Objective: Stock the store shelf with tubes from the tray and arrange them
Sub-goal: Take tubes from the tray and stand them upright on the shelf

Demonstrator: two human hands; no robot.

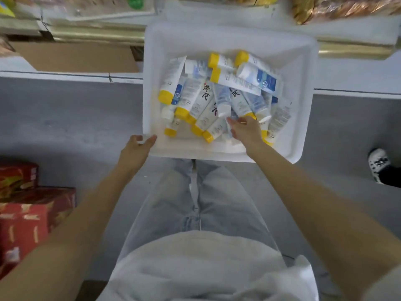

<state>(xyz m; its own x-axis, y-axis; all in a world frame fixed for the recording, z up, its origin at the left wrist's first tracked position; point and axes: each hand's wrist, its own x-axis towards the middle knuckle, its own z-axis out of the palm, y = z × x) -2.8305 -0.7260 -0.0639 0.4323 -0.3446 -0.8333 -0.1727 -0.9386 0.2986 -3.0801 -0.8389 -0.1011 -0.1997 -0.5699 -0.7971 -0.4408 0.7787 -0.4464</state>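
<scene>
A white plastic tray (217, 40) sits in front of me, just past my knees. It holds a loose pile of several white tubes (201, 98) with yellow or white caps, some with blue labels. My left hand (134, 153) grips the tray's near left rim, thumb over the edge. My right hand (246, 132) reaches into the near side of the pile. Its fingers are apart and rest on the tubes beside a yellow-capped tube (240, 105); no tube is lifted. The store shelf (65, 73) runs low across the top behind the tray.
A cardboard box (76, 57) lies on the low shelf at the left, and wrapped goods (338, 7) at the top right. Red cartons (30, 209) are stacked on the grey floor at my left. Another person's shoe (377, 165) is at the right edge.
</scene>
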